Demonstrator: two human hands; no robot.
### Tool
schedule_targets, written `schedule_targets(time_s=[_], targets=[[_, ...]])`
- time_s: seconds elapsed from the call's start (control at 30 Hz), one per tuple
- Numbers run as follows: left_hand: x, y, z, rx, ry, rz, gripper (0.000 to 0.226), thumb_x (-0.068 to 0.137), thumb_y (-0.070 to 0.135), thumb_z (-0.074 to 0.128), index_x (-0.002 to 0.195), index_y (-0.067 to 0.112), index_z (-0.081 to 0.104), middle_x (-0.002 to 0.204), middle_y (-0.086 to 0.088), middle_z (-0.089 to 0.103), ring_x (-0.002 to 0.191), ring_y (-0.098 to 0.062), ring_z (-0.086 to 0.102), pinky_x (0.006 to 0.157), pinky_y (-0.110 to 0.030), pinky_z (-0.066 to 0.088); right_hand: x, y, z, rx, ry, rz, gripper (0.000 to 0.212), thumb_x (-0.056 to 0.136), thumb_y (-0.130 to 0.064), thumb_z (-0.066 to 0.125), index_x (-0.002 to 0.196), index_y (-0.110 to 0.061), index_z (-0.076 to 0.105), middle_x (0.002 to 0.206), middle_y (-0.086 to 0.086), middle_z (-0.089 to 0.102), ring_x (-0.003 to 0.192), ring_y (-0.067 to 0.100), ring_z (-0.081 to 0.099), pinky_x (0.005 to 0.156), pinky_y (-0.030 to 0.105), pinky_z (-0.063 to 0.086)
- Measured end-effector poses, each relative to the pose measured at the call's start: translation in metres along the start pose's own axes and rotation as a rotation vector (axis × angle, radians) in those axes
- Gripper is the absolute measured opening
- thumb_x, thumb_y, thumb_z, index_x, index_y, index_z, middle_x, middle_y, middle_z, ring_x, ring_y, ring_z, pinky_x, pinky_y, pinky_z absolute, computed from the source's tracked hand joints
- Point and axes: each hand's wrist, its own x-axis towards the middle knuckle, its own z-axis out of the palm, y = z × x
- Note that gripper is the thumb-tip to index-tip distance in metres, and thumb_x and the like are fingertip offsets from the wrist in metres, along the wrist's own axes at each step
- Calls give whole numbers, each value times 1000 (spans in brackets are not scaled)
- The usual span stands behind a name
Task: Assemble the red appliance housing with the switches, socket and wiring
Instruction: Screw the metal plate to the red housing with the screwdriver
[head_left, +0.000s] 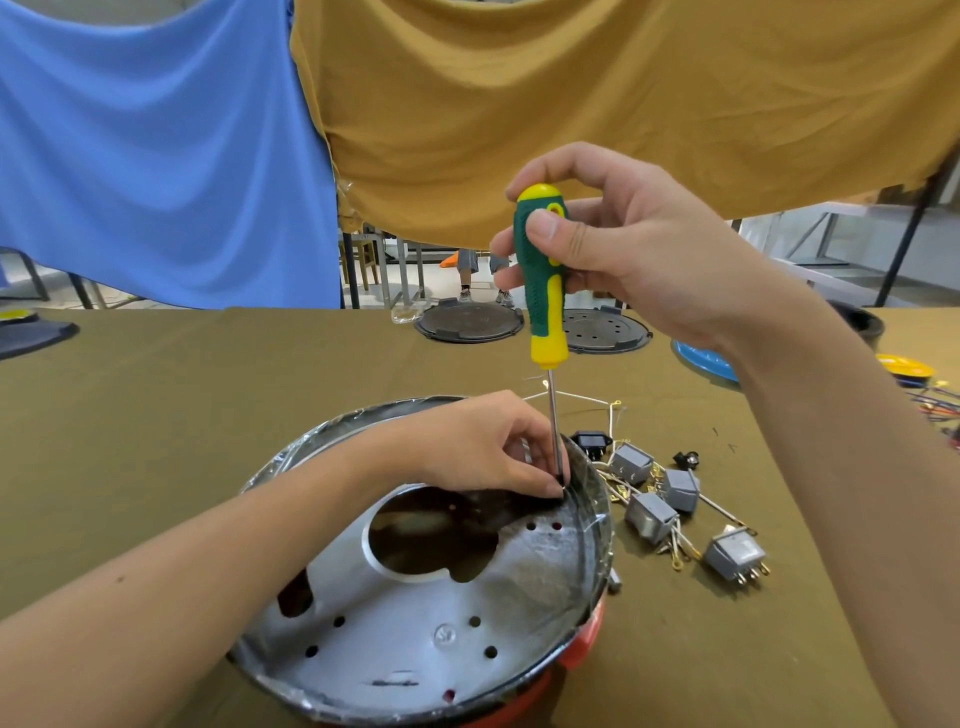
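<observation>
Red appliance housing (582, 642) sits on the olive-covered table (156, 441) in front of me, silver metal interior facing up. My right hand (639, 249) holds the green-and-yellow screwdriver (543, 275) upright, thumb and fingers curled round the handle. Shaft runs straight down to the housing's far right inner edge. My left hand (483, 447) reaches inside, fingertips pinched together at the shaft tip; what they pinch I cannot tell. Grey rocker switches (670, 499) with wire leads lie just right of the housing, black socket (592, 441) beside them. Two dark round plates (467, 322) lie at the far edge.
</observation>
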Motion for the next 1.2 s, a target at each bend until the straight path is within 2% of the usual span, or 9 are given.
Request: schedule_targets(time_s=[0.1, 0.2, 0.23, 0.37, 0.47, 0.63, 0.87, 1.03, 1.2], targets=[[-1, 2, 0, 16, 7, 4, 10, 90, 27, 72, 98, 23, 73, 83, 17, 68, 71, -1, 63, 64, -11, 49, -2, -2, 1, -29, 22, -1, 17, 100, -12, 56, 117, -11, 55, 105, 18, 72, 90, 26, 74, 66, 20, 54], [0, 4, 0, 61, 7, -2, 9, 90, 28, 72, 98, 24, 72, 87, 12, 69, 78, -11, 66, 73, -30, 57, -3, -4, 1, -71, 24, -22, 18, 99, -13, 57, 116, -10, 55, 104, 17, 73, 88, 25, 75, 63, 18, 53], [0, 4, 1, 73, 12, 2, 9, 90, 28, 72, 98, 24, 72, 87, 12, 69, 79, -13, 66, 74, -31, 57, -2, -4, 0, -78, 17, -25, 18, 99, -13, 58, 116, -10, 55, 104, 17, 73, 89, 25, 74, 65, 19, 54], [-1, 6, 2, 84, 27, 12, 12, 89, 26, 73, 99, 20, 73, 84, 13, 68, 78, -12, 65, 71, -21, 53, -2, -2, -4, 21, -40, -11, 14, 99, -10, 55, 113, -13, 56, 110, 19, 70, 96, 30, 73, 75, 30, 56], [-1, 7, 1, 99, 19, 25, 13, 89, 25, 73, 100, 17, 73, 87, 9, 68, 79, -13, 64, 73, -24, 53, -3, -1, -9, 38, -48, -2, 14, 100, -9, 52, 112, -14, 56, 108, 17, 65, 97, 31, 73, 80, 34, 59], [3, 8, -1, 135, -9, 30, 11, 90, 23, 72, 98, 16, 71, 89, 3, 69, 75, -9, 62, 78, -26, 52, -4, -3, -15, -20, -28, 12, 13, 100, -11, 52, 109, -18, 59, 105, 14, 71, 97, 28, 73, 67, 22, 53], [3, 6, -1, 125, -14, 24, 7, 91, 23, 71, 96, 20, 70, 89, 6, 68, 74, -2, 59, 76, -18, 49, -5, -2, -18, -143, 42, 19, 12, 100, -12, 54, 110, -18, 59, 108, 18, 71, 98, 28, 72, 73, 30, 54], [0, 5, 5, 96, 62, 28, 12, 89, 24, 74, 97, 15, 71, 86, 5, 69, 76, -14, 62, 73, -24, 52, -5, -6, -18, -176, 2, 6, 14, 100, -12, 55, 113, -17, 59, 109, 18, 71, 98, 28, 72, 75, 31, 55], [-2, 6, 6, 91, 77, 28, 11, 89, 22, 74, 97, 15, 72, 84, 7, 68, 76, -14, 63, 75, -29, 53, -5, -8, -15, -252, 11, -17, 15, 100, -14, 57, 113, -17, 60, 105, 15, 73, 94, 23, 73, 73, 27, 57]])
